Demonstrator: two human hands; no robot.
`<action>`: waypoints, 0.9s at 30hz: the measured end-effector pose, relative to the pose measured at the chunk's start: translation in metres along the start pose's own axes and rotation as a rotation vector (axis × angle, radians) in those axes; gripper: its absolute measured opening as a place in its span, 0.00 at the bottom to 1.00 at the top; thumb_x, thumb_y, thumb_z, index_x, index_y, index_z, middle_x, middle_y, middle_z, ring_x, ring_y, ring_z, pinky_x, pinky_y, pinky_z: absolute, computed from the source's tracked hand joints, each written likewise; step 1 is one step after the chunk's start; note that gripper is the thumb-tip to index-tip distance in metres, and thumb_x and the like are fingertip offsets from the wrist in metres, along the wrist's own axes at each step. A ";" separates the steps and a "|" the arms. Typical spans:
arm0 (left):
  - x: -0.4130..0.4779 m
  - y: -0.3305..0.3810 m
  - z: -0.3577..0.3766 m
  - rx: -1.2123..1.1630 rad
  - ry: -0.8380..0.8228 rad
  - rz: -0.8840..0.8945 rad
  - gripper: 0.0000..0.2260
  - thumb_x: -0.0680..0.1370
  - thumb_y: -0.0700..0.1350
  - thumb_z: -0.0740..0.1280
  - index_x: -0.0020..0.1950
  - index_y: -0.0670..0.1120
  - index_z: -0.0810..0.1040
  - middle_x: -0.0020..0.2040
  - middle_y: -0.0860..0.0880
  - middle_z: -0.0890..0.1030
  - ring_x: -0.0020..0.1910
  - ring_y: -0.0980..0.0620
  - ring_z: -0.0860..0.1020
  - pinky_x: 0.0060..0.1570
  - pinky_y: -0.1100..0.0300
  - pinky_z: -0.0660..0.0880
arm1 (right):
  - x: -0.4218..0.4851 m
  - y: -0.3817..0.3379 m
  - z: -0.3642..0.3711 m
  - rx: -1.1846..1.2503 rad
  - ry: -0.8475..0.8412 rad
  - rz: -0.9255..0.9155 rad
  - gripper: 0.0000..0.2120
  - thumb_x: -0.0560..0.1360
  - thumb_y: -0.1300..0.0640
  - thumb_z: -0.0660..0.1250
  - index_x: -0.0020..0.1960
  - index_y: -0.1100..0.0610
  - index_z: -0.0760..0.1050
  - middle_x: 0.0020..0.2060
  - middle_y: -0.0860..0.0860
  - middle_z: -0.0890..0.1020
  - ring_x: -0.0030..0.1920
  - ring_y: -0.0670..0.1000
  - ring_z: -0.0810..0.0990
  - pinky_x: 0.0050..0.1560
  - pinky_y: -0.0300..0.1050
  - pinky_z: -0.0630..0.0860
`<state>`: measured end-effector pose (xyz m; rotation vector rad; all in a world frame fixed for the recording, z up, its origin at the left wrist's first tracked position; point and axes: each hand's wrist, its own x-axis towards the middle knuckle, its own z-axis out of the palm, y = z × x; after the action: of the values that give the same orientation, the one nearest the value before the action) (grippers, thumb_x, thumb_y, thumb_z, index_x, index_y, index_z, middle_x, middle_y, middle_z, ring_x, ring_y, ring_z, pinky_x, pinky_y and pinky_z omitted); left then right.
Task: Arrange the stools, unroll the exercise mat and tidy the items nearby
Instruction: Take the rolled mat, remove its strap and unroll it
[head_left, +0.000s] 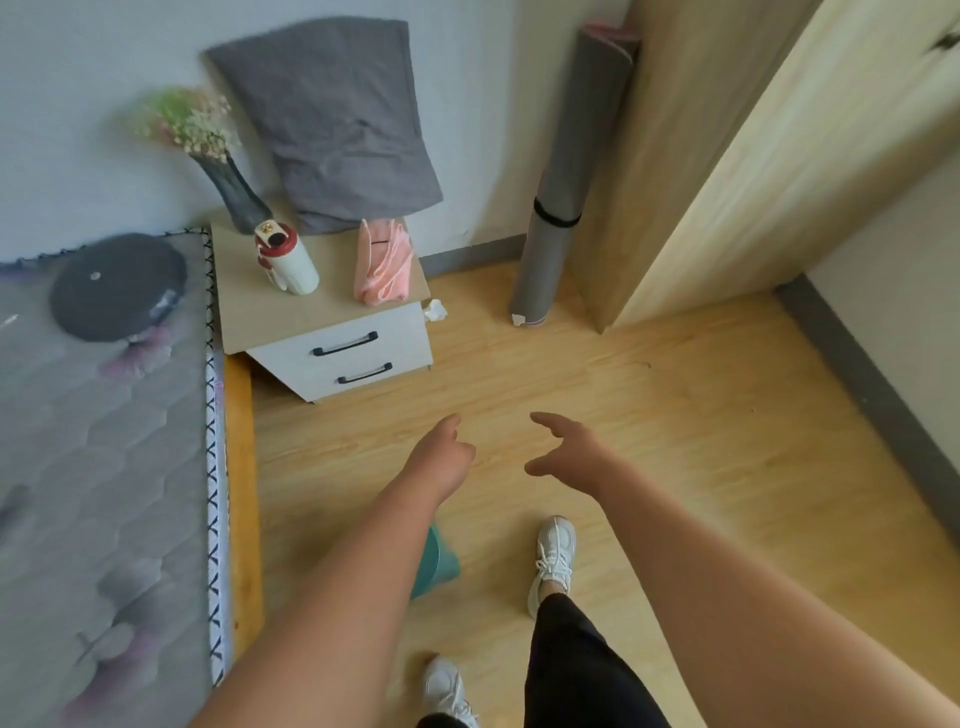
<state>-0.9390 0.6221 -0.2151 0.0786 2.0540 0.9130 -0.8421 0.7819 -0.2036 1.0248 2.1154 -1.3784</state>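
The mat (558, 171) stands on end in the corner of the floor (649, 415), leaning on the wardrobe (654, 171) side, well apart from both hands. It is a tight grey roll of matte foam, pink at its top end, cinched by a thin black band (556, 215) below its middle. It looks light and springy rather than stiff. It would likely bow if lifted by one end, so the sound hold is around the roll near the band, with the second hand lower down. The band must slip off before it unrolls.

The left hand (441, 457) and right hand (569, 449) reach forward over the bare boards. Their fingers are loose, partly curled, and grasp nothing.

A teal stool (444, 564), smooth and probably plastic, shows beside the left forearm, mostly hidden.

On the nightstand (337, 293), a glossy white bottle (288, 260) stands near the top's left edge, a soft pink cloth (382, 265) near its right edge, and a dark vase (236, 192) and a grey pillow (332, 119) at the back.
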 end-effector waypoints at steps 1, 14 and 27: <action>0.011 0.020 0.003 0.010 0.001 0.005 0.26 0.80 0.41 0.59 0.78 0.52 0.58 0.76 0.47 0.62 0.64 0.48 0.72 0.51 0.60 0.67 | 0.012 -0.003 -0.020 0.002 0.006 -0.003 0.37 0.69 0.62 0.75 0.74 0.47 0.65 0.69 0.56 0.71 0.55 0.52 0.77 0.51 0.42 0.73; 0.143 0.212 0.024 0.129 0.015 0.078 0.26 0.79 0.42 0.60 0.76 0.53 0.60 0.75 0.48 0.65 0.51 0.53 0.72 0.45 0.62 0.68 | 0.138 -0.063 -0.228 -0.095 0.133 -0.028 0.39 0.70 0.57 0.74 0.76 0.47 0.60 0.65 0.53 0.75 0.54 0.53 0.79 0.46 0.43 0.75; 0.300 0.379 -0.047 0.433 0.006 0.229 0.24 0.79 0.42 0.57 0.76 0.52 0.62 0.70 0.48 0.71 0.61 0.46 0.74 0.48 0.58 0.69 | 0.281 -0.187 -0.333 -0.128 0.205 -0.024 0.42 0.70 0.58 0.73 0.77 0.46 0.56 0.66 0.54 0.74 0.45 0.52 0.81 0.43 0.46 0.80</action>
<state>-1.2615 0.9824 -0.1657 0.5535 2.2485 0.5845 -1.1494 1.1379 -0.1403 1.1343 2.3359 -1.1745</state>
